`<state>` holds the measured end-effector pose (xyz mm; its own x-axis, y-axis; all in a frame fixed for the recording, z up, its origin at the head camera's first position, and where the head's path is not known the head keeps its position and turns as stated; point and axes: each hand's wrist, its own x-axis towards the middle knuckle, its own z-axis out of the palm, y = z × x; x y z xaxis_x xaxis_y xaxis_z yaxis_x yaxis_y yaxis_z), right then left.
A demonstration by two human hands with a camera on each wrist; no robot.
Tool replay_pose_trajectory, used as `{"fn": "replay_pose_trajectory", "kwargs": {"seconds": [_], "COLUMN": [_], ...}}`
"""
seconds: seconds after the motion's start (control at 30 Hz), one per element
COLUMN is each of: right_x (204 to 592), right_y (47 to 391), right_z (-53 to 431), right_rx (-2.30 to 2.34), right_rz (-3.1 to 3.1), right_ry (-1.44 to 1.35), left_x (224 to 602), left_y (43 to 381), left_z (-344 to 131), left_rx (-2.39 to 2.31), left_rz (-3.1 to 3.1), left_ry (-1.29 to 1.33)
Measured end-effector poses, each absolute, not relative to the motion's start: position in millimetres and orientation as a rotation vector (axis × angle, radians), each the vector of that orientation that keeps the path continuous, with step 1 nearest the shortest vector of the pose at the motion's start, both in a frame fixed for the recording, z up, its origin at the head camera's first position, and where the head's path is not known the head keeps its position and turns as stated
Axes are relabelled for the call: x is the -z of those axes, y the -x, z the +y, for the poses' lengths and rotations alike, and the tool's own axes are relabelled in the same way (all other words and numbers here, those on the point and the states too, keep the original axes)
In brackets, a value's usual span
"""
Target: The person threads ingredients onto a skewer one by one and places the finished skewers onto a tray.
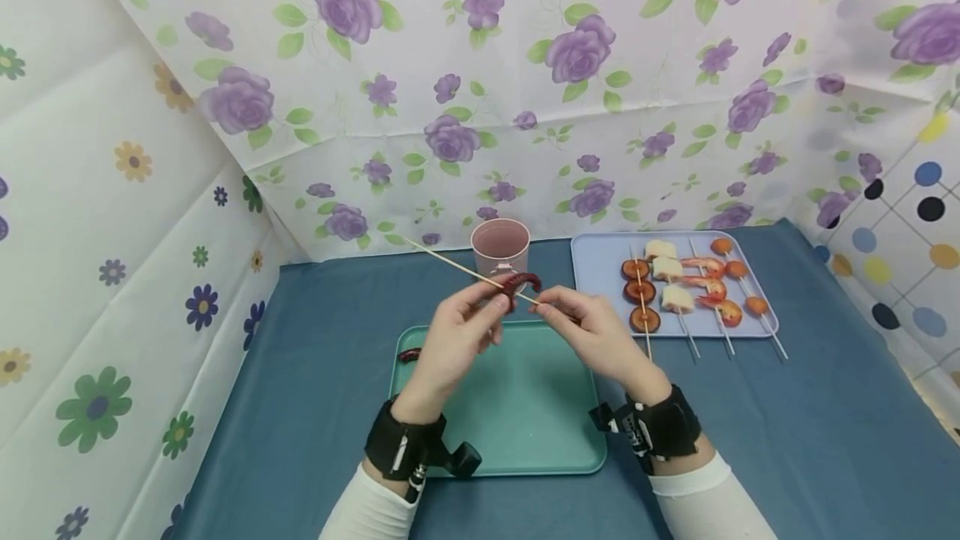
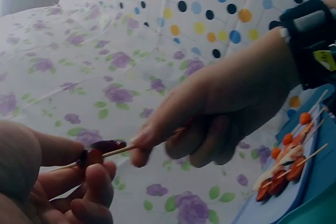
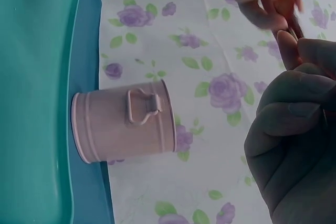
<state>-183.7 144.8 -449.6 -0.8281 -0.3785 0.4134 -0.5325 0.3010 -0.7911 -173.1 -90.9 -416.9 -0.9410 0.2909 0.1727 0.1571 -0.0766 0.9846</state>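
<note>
Over the far part of a green tray, my left hand pinches a dark red, curved, tentacle-like food piece between thumb and fingers. A thin wooden skewer runs through this piece, its long end sticking out to the upper left. My right hand pinches the skewer close to its other end, just right of the piece. In the left wrist view a short bare length of skewer shows between the two hands. Another dark red piece lies at the tray's left edge.
A pink metal bucket stands behind the green tray. At the back right, a pale lilac tray holds several loaded skewers: brown round slices, white chunks, shrimp and orange balls. Flowered sheeting rises behind the blue tabletop.
</note>
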Motion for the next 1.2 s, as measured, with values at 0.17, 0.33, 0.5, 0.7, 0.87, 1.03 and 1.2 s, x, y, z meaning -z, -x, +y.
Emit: {"fn": "replay_pose_trajectory", "kwargs": {"seconds": [0.17,0.33,0.5,0.7,0.87,1.03,1.2], "right_x": [450.4,450.3,450.8,451.3,450.7,450.0,450.7], "right_y": [183.1,183.4,183.3,183.3,183.2,183.2,183.7], "right_z": [143.8,143.5,143.5,143.0,142.5,142.7,143.6], "right_rx": [-1.541,-1.534,-1.540,-1.530,-1.511,-1.521,-1.523], "right_rz": [-2.411,-2.432,-2.442,-2.425,-2.408,-2.389,-2.390], "right_ry": [-0.830,-0.828,-0.822,-0.828,-0.827,-0.819,-0.819], "left_x": [420.4,418.9,418.1,419.1,420.4,420.2,420.9], "left_y": [169.8,169.1,170.2,171.7,172.7,173.0,173.3], "left_z": [-83.1,-84.6,-86.3,-86.3,-86.7,-86.9,-86.8], "left_rx": [-2.097,-2.123,-2.138,-2.129,-2.119,-2.112,-2.106], "left_rz": [2.080,2.071,2.057,2.059,2.058,2.055,2.057], "left_ry": [-0.533,-0.497,-0.478,-0.454,-0.451,-0.461,-0.466]}}
